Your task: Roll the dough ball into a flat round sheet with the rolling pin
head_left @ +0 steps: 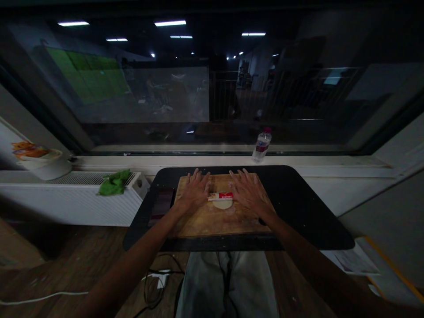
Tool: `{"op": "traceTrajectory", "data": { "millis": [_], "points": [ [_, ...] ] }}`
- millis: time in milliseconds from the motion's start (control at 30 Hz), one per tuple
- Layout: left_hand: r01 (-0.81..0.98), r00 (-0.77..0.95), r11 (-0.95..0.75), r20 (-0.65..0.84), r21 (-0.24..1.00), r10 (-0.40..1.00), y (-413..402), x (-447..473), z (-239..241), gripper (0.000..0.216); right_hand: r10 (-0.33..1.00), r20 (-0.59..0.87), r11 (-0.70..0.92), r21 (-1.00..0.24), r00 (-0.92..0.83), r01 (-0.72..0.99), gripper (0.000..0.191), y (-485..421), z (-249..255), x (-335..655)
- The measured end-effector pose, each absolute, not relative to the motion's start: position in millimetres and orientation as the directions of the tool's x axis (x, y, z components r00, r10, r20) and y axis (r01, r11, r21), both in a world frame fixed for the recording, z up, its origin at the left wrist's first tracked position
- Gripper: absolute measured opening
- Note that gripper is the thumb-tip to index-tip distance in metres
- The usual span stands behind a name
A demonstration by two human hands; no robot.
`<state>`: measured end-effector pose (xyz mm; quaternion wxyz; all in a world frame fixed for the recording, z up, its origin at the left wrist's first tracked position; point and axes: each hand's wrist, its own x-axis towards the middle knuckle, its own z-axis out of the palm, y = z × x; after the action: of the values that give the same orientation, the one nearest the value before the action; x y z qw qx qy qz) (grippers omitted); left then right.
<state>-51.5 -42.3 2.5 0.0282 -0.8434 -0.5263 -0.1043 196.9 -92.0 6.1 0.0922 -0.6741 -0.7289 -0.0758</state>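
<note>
A red and white printed cylinder [221,196] lies crosswise at the middle of a wooden cutting board [212,225]. Under its near side shows a pale, flat round of what looks like dough [222,205]. My left hand [196,191] is palm down at the cylinder's left end, fingers stretched forward and apart. At the right end, my right hand [247,191] lies the same way, fingers spread. Both palms hide the cylinder's ends, so I cannot tell how far it runs beneath them. Neither hand has its fingers wrapped round anything.
The board rests on a black table [301,207], with a dark flat object [162,205] left of it. A water bottle [261,145] stands on the windowsill [198,161]. On the left, a green cloth [115,182] and a white tub [48,165] sit on the radiator [99,205]. Cables [153,287] lie below.
</note>
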Motion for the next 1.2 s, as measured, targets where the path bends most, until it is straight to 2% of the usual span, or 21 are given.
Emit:
{"op": "traceTrajectory", "data": {
  "millis": [267, 433, 633, 833, 1067, 1200],
  "points": [
    [0.882, 0.440, -0.465, 0.215, 0.076, 0.872, -7, -47, 15, 0.060, 1.000, 0.016, 0.015, -0.134, -0.013, 0.991, 0.070, -62, 16, 200],
    [0.873, 0.453, -0.476, 0.180, 0.109, 0.873, 12, -45, 6, 0.056, 0.999, -0.052, -0.006, -0.146, -0.002, 0.989, 0.069, -48, 22, 200],
    [0.866, 0.469, -0.479, 0.101, 0.143, 0.878, 6, -51, -8, 0.060, 0.996, 0.049, 0.080, -0.096, -0.075, 0.992, 0.068, -68, 22, 201],
    [0.872, 0.469, -0.471, 0.049, 0.133, 0.882, -12, -56, -8, 0.064, 0.993, 0.068, 0.100, -0.113, -0.093, 0.989, 0.069, -88, 15, 203],
    [0.873, 0.460, -0.470, 0.096, 0.128, 0.882, -49, -60, 2, 0.063, 0.982, 0.165, 0.096, -0.033, -0.089, 0.995, 0.068, -106, 5, 193],
    [0.891, 0.433, -0.441, 0.093, 0.108, 0.897, -71, -57, 9, 0.060, 0.974, 0.214, 0.089, -0.040, -0.079, 0.995, 0.067, -120, 0, 188]
  ]
}}
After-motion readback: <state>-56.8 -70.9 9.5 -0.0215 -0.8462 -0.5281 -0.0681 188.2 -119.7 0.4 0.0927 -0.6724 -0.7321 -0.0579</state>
